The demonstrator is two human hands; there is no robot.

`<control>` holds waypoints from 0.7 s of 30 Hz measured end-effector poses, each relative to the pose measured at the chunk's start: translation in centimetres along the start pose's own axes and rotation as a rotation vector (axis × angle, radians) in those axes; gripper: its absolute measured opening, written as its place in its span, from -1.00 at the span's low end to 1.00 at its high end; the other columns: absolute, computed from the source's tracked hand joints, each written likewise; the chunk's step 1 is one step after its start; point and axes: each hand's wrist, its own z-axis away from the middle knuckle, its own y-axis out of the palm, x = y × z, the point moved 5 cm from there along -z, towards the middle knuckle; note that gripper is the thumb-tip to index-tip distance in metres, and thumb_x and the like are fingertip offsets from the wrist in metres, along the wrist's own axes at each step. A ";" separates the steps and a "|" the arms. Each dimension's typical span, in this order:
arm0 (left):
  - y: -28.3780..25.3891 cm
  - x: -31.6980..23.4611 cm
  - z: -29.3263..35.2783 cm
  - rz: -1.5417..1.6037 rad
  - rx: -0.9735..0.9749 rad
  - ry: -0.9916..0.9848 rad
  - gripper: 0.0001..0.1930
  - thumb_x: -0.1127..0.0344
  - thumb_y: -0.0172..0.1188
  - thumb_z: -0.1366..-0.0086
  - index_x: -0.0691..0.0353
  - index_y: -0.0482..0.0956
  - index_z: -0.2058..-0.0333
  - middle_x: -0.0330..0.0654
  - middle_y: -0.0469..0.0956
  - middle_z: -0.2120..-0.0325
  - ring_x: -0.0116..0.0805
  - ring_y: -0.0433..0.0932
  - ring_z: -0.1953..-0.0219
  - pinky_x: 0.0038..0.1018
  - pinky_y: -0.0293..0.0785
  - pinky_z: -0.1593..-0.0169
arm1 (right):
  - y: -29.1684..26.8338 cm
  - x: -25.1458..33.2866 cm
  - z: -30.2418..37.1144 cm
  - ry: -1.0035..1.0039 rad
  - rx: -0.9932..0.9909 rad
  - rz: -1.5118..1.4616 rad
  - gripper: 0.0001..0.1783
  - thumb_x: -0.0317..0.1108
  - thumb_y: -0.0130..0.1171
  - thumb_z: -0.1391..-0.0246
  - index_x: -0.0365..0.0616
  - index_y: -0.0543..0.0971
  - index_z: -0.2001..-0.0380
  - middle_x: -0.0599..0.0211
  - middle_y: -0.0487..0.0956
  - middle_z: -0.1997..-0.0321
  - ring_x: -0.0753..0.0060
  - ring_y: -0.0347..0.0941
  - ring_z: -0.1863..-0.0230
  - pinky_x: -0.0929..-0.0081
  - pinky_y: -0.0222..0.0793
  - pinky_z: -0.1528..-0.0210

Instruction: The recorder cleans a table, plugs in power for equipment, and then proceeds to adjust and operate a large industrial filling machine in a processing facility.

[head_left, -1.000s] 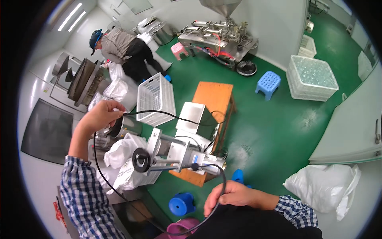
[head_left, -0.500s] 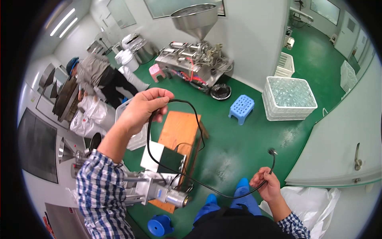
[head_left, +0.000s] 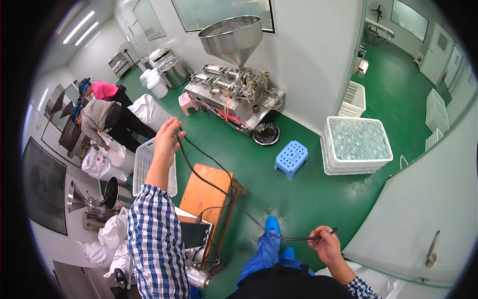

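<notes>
Stretching between the person's two hands, a black cable is held in the air, in view crossing the far end of a wooden bench and passing out beyond its right edge. Its long axis slants from the left hand, high and farther off, down to the right hand, low and nearer the body; it sags, then levels out. The short free end pokes out past the right hand, pointing right and slightly upward; its tip is too small to make out.

The left hand grips the cable between thumb and fingers, just beyond the bench's far left corner in view. The right hand has its fingers curled around the cable close to the free end, well to the right of the bench. From the left hand a second strand bows out near the far right corner, then bends back over the right edge to a small plug beside a dark green panel at the bench's near end. There a metal cylinder shows, partly hidden by the checked left sleeve. A blue stool stands on the green floor, right of the bench.
</notes>
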 end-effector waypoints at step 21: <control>-0.8 -10.1 -20.1 -0.070 -0.035 0.653 -0.70 0.41 -0.05 -0.27 0.27 0.36 0.02 -0.18 0.52 0.40 -0.51 0.46 0.39 -0.55 0.41 0.31 | 16.2 6.7 -36.7 0.096 -0.038 0.354 -0.87 -0.48 -0.02 -0.05 -0.22 0.45 0.30 0.26 0.51 0.38 0.47 0.43 0.39 0.54 0.38 0.26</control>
